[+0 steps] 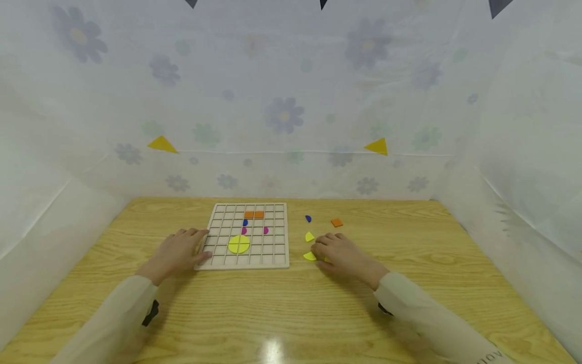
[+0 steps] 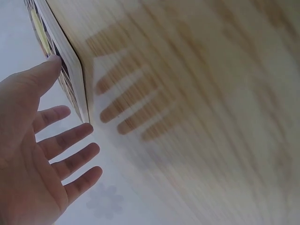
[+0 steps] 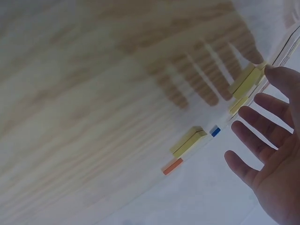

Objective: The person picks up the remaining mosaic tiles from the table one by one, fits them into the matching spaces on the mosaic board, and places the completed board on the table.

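A white grid board (image 1: pixel 277 255) lies flat on the table, left of centre. My left hand (image 1: pixel 177 253) is at its left edge, thumb over the near corner and fingers loosely extended along the side. On the board are a yellow disc (image 1: pixel 238 244), an orange rectangle (image 1: pixel 254 215), a blue half-round (image 1: pixel 245 222) and two magenta half-rounds (image 1: pixel 265 230). My right hand (image 1: pixel 343 257) hovers low over loose pieces, its fingers apart in the right wrist view. Its thumb and index tips overlap a yellow wedge (image 1: pixel 309 256); another yellow piece under the hand is mostly hidden.
Beyond the right hand lie a yellow wedge (image 1: pixel 309 236), a blue half-round (image 1: pixel 308 219) and an orange square (image 1: pixel 336 222). The wooden table (image 1: pixel 254 313) is enclosed by white sheeting at the back and sides, with yellow triangles (image 1: pixel 377 146) on the back sheet.
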`<state>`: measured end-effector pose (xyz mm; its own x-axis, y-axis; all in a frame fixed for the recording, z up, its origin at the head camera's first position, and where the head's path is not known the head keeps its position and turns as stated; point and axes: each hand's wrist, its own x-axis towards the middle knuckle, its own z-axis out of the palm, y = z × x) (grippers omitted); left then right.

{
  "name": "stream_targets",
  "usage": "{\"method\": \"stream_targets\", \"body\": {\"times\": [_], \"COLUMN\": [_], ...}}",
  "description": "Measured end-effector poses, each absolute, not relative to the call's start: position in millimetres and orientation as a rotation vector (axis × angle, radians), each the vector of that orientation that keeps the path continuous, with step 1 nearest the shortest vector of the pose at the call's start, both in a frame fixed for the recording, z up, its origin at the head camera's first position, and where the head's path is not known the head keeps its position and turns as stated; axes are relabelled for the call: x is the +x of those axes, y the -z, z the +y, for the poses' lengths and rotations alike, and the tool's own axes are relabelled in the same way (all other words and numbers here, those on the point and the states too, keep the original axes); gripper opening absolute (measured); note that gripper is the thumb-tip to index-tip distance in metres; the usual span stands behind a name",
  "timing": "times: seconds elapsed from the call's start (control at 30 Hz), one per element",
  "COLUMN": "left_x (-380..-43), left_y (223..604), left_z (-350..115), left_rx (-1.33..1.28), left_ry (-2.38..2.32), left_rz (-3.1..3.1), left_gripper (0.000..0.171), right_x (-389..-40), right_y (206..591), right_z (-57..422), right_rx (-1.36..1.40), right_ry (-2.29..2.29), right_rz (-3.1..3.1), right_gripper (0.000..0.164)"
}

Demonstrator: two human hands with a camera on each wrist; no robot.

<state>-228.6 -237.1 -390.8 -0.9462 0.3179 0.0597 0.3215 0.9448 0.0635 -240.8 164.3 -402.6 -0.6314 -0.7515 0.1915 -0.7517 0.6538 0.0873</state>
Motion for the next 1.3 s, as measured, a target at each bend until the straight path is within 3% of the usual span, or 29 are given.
{"method": "stream_targets", "body": {"times": [0.4,1.3], "left_x": [-234,-236], "left_y": [394,406], "left_z": [-244,-249], "left_rx": [-0.578,-0.679], "left_ry": [0.177,0.185], "left_rz": [-3.060,-2.966], "left_gripper": [0.057,0.045], "right_x": [-247,-254], "right_y": [406,411], "right_z": [158,155], "right_rx": [1.236,1.248], "right_ry": [0.006,-0.057], "right_rz": [-2.724,-2.687], "right_gripper": [0.023,0.011]}}
